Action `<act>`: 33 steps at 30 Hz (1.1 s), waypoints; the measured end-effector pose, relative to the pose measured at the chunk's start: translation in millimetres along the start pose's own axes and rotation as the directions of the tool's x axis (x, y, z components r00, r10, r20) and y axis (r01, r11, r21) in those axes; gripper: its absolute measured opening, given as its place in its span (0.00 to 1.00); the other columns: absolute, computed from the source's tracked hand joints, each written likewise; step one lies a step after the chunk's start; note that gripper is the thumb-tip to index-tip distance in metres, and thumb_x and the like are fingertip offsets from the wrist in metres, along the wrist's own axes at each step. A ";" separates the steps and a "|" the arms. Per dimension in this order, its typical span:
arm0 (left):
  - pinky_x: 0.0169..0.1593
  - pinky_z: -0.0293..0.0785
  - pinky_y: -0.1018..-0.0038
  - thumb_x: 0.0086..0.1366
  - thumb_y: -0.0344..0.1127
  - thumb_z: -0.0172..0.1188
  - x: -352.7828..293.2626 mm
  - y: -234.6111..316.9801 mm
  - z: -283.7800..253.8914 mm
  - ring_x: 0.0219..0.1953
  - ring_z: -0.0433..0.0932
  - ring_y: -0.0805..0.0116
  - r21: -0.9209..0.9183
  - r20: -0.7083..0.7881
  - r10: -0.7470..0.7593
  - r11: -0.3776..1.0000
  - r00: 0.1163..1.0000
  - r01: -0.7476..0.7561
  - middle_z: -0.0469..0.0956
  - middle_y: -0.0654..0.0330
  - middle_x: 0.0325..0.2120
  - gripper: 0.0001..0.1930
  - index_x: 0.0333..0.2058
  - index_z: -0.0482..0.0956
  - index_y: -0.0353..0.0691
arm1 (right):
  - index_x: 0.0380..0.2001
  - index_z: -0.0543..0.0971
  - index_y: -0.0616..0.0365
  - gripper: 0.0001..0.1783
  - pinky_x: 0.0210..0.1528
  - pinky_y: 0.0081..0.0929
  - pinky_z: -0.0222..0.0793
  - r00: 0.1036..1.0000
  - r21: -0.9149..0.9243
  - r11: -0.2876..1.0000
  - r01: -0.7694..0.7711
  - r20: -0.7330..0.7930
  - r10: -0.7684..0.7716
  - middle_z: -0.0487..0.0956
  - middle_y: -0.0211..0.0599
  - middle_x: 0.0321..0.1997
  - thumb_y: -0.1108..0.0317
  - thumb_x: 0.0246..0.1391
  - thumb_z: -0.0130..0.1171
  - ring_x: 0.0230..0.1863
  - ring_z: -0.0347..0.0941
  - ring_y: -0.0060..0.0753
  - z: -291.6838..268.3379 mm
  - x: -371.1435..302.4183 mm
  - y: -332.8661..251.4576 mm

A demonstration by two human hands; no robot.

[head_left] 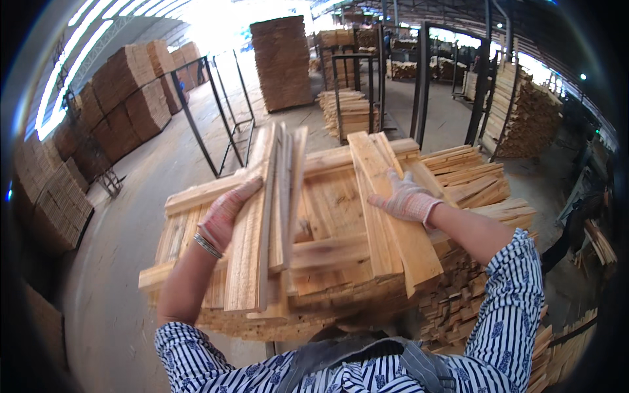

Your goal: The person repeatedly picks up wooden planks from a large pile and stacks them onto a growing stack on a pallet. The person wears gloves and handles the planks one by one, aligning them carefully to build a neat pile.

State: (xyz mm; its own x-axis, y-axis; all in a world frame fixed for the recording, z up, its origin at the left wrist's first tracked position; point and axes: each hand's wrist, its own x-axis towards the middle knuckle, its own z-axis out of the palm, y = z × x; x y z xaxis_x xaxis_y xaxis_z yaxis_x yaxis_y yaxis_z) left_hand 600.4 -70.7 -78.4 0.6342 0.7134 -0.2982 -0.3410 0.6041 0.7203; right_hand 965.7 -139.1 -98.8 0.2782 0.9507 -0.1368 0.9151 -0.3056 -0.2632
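My left hand (229,213), in a pale knit glove with a band at the wrist, is closed round the left side of several wooden boards (252,242). These boards stand partly on edge, side by side, and their far ends are blurred. My right hand (409,198), gloved too, lies with spread fingers on a few flat boards (380,226) slanting across the pile. Beneath both sets is a stack of planks (331,196) with crosswise battens (327,252). The left fingertips are hidden behind the boards.
To the right of the stack lie more loose boards (468,173) and a pile of board ends (452,295). Black metal frames (213,118) stand beyond it. Tall lumber stacks (282,65) rise at the back, others (131,92) along the left. Concrete floor (118,229) runs down the left.
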 end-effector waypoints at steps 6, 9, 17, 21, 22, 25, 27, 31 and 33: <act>0.58 0.74 0.69 0.69 0.49 0.61 -27.0 9.8 -66.2 0.53 0.77 0.67 0.848 -0.138 0.384 0.522 0.913 -0.091 0.78 0.52 0.52 0.30 0.61 0.70 0.33 | 0.75 0.49 0.54 0.57 0.73 0.40 0.56 0.999 -0.126 0.992 0.030 -0.031 -0.034 0.45 0.60 0.78 0.32 0.53 0.56 0.73 0.56 0.61 -2.5 2.7 -9.8; 0.61 0.71 0.65 0.64 0.58 0.64 -7.1 39.4 -57.8 0.57 0.74 0.60 0.947 -0.320 0.354 0.082 0.879 0.312 0.74 0.43 0.57 0.40 0.61 0.68 0.26 | 0.74 0.54 0.54 0.54 0.70 0.39 0.61 0.995 -0.405 0.910 0.089 -0.008 -0.101 0.54 0.59 0.75 0.38 0.52 0.61 0.70 0.62 0.57 -6.1 3.7 -24.1; 0.54 0.75 0.65 0.50 0.50 0.72 20.8 32.2 -45.9 0.52 0.77 0.54 0.880 -0.423 0.460 0.001 0.781 0.476 0.76 0.41 0.50 0.49 0.62 0.59 0.25 | 0.71 0.59 0.54 0.51 0.60 0.39 0.72 0.959 0.014 0.970 0.242 0.152 -0.241 0.72 0.58 0.61 0.45 0.48 0.66 0.61 0.72 0.47 -32.0 -5.7 -80.8; 0.38 0.81 0.69 0.50 0.45 0.72 1.7 42.9 -36.2 0.35 0.82 0.61 0.911 -0.412 0.497 0.209 0.764 0.356 0.80 0.46 0.39 0.36 0.52 0.70 0.26 | 0.71 0.59 0.55 0.47 0.61 0.44 0.71 0.958 0.029 0.972 0.233 0.164 -0.235 0.63 0.58 0.68 0.44 0.55 0.60 0.61 0.71 0.51 28.9 12.8 -103.1; 0.37 0.81 0.69 0.51 0.45 0.71 -3.3 45.2 -36.3 0.34 0.82 0.61 0.902 -0.430 0.525 0.275 0.734 0.332 0.80 0.46 0.39 0.35 0.51 0.71 0.26 | 0.72 0.58 0.56 0.45 0.61 0.47 0.71 0.961 -0.001 0.977 0.215 0.180 -0.212 0.57 0.59 0.72 0.44 0.58 0.57 0.62 0.71 0.53 47.5 15.2 -103.8; 0.40 0.81 0.69 0.49 0.43 0.70 -26.3 65.3 -68.2 0.37 0.83 0.64 0.866 -0.496 0.478 0.334 0.725 0.372 0.83 0.50 0.38 0.33 0.52 0.74 0.31 | 0.73 0.54 0.57 0.45 0.59 0.45 0.73 0.956 -0.240 0.926 0.293 0.046 -0.291 0.52 0.60 0.74 0.44 0.61 0.52 0.59 0.71 0.51 73.6 28.9 -98.4; 0.43 0.81 0.68 0.49 0.43 0.70 -41.6 70.6 -97.3 0.39 0.83 0.63 0.859 -0.511 0.488 0.253 0.708 0.445 0.83 0.50 0.40 0.33 0.53 0.73 0.32 | 0.74 0.51 0.58 0.46 0.61 0.43 0.72 0.929 -0.372 0.860 0.349 0.019 -0.369 0.52 0.61 0.74 0.43 0.62 0.50 0.63 0.69 0.50 61.0 19.4 -100.4; 0.55 0.77 0.64 0.48 0.45 0.72 -53.1 42.5 -161.7 0.51 0.81 0.53 0.714 -0.561 0.602 0.005 0.568 0.700 0.80 0.45 0.50 0.44 0.61 0.64 0.34 | 0.74 0.47 0.62 0.51 0.68 0.44 0.63 0.911 0.225 0.922 0.315 0.202 -0.360 0.53 0.66 0.73 0.39 0.61 0.50 0.72 0.59 0.54 35.7 -2.1 -193.7; 0.56 0.76 0.64 0.48 0.47 0.73 -54.4 40.2 -162.6 0.53 0.80 0.52 0.745 -0.570 0.613 0.104 0.547 0.659 0.78 0.44 0.53 0.49 0.65 0.59 0.36 | 0.75 0.40 0.59 0.57 0.74 0.47 0.53 0.924 0.371 0.880 0.298 0.120 -0.364 0.39 0.69 0.77 0.39 0.58 0.56 0.75 0.51 0.63 56.8 12.5 -246.0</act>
State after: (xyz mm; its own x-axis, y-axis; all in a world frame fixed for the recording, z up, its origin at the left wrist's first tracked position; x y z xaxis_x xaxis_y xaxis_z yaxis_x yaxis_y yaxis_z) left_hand 439.3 -27.5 -135.1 -0.2573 0.9631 -0.0788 0.8996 0.2685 0.3444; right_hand 727.5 -55.0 -90.0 -0.1106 0.9832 -0.1451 0.7793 -0.0048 -0.6266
